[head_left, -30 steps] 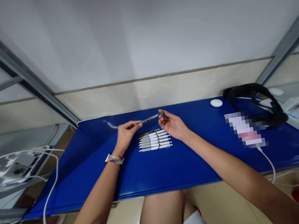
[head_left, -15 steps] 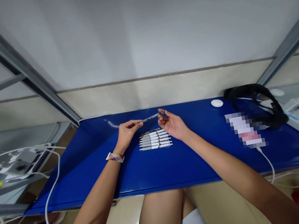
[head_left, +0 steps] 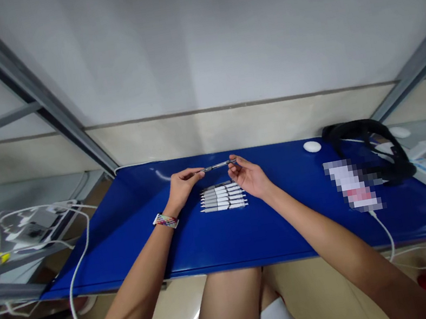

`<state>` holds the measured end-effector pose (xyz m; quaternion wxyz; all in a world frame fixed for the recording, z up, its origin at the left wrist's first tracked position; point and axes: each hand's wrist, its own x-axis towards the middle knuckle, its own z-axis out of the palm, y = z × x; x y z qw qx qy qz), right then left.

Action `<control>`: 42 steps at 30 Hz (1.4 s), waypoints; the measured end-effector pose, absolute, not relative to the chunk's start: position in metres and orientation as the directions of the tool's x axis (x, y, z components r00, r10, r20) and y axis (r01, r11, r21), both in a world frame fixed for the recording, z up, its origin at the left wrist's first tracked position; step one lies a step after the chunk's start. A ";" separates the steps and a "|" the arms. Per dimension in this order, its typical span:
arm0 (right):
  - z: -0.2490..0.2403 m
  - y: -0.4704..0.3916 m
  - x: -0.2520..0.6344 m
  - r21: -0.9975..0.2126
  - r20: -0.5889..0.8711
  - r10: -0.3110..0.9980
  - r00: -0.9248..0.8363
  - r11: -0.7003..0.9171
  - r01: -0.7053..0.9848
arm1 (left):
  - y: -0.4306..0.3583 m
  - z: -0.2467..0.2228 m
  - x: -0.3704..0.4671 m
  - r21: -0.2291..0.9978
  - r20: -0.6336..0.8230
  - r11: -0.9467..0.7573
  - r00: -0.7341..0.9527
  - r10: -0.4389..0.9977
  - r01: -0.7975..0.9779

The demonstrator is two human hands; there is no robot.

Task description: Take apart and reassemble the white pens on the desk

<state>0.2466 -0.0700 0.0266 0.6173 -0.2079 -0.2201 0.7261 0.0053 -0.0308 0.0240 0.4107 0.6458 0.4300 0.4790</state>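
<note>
A bare lane of blue tabletop (head_left: 231, 241) runs between the forearms (head_left: 324, 228) to the row of pens (head_left: 224, 199). Past it, 1 held pen (head_left: 219, 165) bars the gap from left hand (head_left: 181, 189) to right hand (head_left: 252, 179). A black looped object (head_left: 356, 128) obstructs the back right.

Pens (head_left: 224, 202) on table (head_left: 136, 239) — probable headset (head_left: 360, 128) at right

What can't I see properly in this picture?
All in the head view:
- The left end of the held pen: the left hand covers it.
- Any writing on the row of pens: too small to read.
- What the white-and-pink thing is: blurred into squares.
- The rest of the left arm: cut off by the bottom edge.
</note>
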 end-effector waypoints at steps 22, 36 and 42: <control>0.031 -0.073 0.251 -0.547 -0.046 0.963 -0.267 -0.248 -0.800 | -0.031 0.022 0.008 0.949 0.238 -0.271 0.195 0.952 0.164; 0.032 -0.074 0.251 -0.560 -0.068 0.968 -0.240 -0.236 -0.794 | -0.033 0.025 0.009 0.942 0.256 -0.290 0.200 0.946 0.166; 0.031 -0.074 0.252 -0.548 -0.059 0.965 -0.257 -0.246 -0.799 | -0.032 0.023 0.009 0.943 0.260 -0.292 0.198 0.945 0.158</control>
